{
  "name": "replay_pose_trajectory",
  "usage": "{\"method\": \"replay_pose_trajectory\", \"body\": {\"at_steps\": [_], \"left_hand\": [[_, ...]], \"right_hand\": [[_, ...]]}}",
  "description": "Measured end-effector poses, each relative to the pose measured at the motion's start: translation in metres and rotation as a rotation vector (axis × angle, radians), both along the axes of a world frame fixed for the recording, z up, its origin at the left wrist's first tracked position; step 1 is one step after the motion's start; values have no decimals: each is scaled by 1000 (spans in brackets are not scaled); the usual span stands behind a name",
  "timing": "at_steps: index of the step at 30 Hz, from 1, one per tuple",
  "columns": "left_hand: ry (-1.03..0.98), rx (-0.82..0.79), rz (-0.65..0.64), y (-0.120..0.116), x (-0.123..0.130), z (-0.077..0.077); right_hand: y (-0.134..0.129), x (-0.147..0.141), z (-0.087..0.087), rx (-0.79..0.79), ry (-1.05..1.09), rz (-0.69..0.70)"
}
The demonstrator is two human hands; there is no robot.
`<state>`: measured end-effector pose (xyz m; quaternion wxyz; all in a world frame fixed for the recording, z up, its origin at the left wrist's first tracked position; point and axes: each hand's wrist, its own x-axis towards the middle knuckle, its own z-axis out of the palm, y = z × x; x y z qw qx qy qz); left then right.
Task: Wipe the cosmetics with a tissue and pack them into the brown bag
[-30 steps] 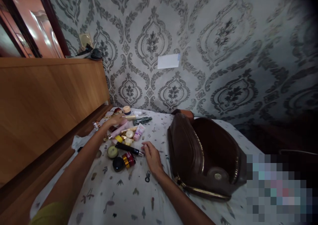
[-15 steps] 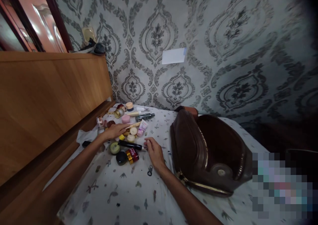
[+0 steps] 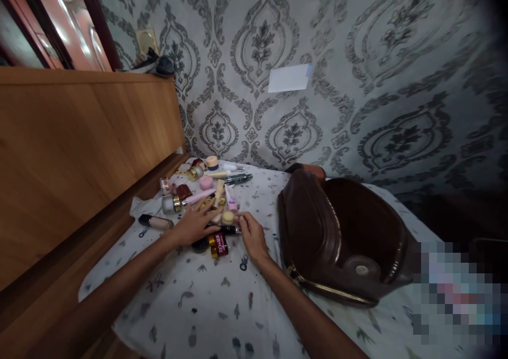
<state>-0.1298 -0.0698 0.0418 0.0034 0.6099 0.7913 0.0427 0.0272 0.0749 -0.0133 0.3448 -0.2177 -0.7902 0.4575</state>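
Note:
My left hand (image 3: 195, 224) lies over a heap of cosmetics, fingers spread and palm down, partly hiding several small jars. Under and beside its fingertips are a cream-lidded jar (image 3: 228, 217) and a black tube (image 3: 228, 229) with a silver end. A dark red jar with a gold lid (image 3: 218, 245) lies just below. My right hand (image 3: 254, 238) rests at the heap's right side, fingers loosely bent, by the black tube's silver end and a pink-and-white squeeze tube (image 3: 230, 198). Nothing shows gripped in either hand.
Farther back lie a pink jar (image 3: 206, 183), a frosted jar with a gold band (image 3: 171, 204) and a dark green tube (image 3: 238, 178). A foundation bottle (image 3: 155, 221) lies left. An open brown leather bag (image 3: 305, 221) stands right. A wooden panel (image 3: 91, 153) borders the left.
My left hand has slid right and toward me, over the jars and black tube, uncovering the frosted jar and bottle. The squeeze tube has turned more upright. My right hand stays beside the heap.

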Motion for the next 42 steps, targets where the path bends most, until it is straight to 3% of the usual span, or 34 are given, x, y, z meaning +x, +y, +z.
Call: {"method": "replay_pose_trajectory", "body": {"at_steps": [7, 12, 16, 21, 24, 30, 37, 42], "left_hand": [[-73, -19, 9, -22, 9, 3], [-95, 70, 35, -40, 5, 5], [-129, 168, 41, -52, -3, 10], [-55, 330, 203, -63, -23, 10], [53, 337, 344, -67, -43, 4], [21, 203, 395, -70, -74, 4], [73, 134, 466, -71, -78, 37], [92, 195, 409, -43, -67, 47]], "right_hand": [[-10, 4, 14, 176, 0, 22], [-29, 14, 34, 450, 75, 271], [-36, 18, 40, 532, 35, 430], [-37, 19, 41, 584, -11, 547], [-38, 20, 41, 579, -17, 587], [-37, 19, 35, 582, -178, 511], [-34, 14, 21, 557, -110, 395], [-33, 12, 17, 627, -62, 362]]}}
